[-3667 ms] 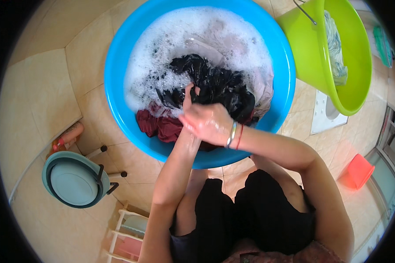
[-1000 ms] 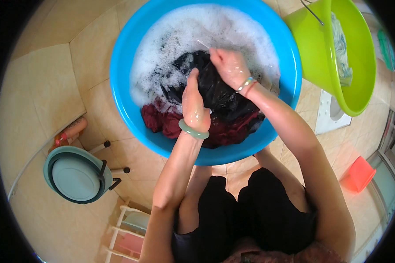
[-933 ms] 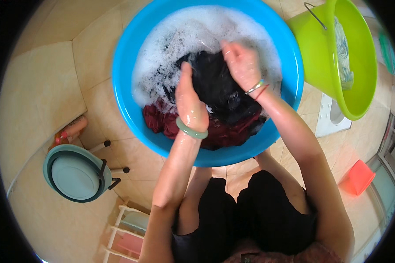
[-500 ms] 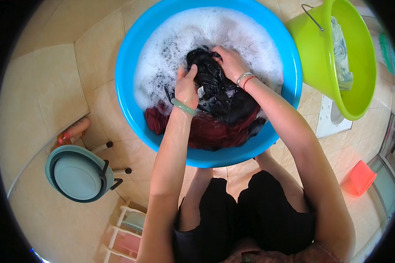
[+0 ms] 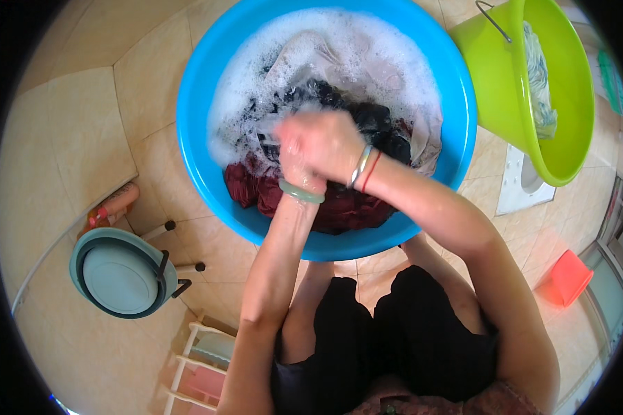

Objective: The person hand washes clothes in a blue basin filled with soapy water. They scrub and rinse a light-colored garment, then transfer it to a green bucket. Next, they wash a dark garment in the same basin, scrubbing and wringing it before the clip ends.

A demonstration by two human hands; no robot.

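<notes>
Wet black cloth (image 5: 374,119) lies soaked near the centre of the round blue plastic tub (image 5: 194,124); white foam (image 5: 239,86) is not yet cleared. Right hand (image 5: 325,144) overlaps left hand (image 5: 295,166); blur conceals any grasp.

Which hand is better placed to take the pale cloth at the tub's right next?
Probably the right hand: it is nearer the pale cloth and partly covers the left hand.

Round blue plastic basin (image 5: 458,104): far rim cropped. Over basin: bare right hand (image 5: 331,142), blurred; bare left hand (image 5: 294,164), partly hidden.
</notes>
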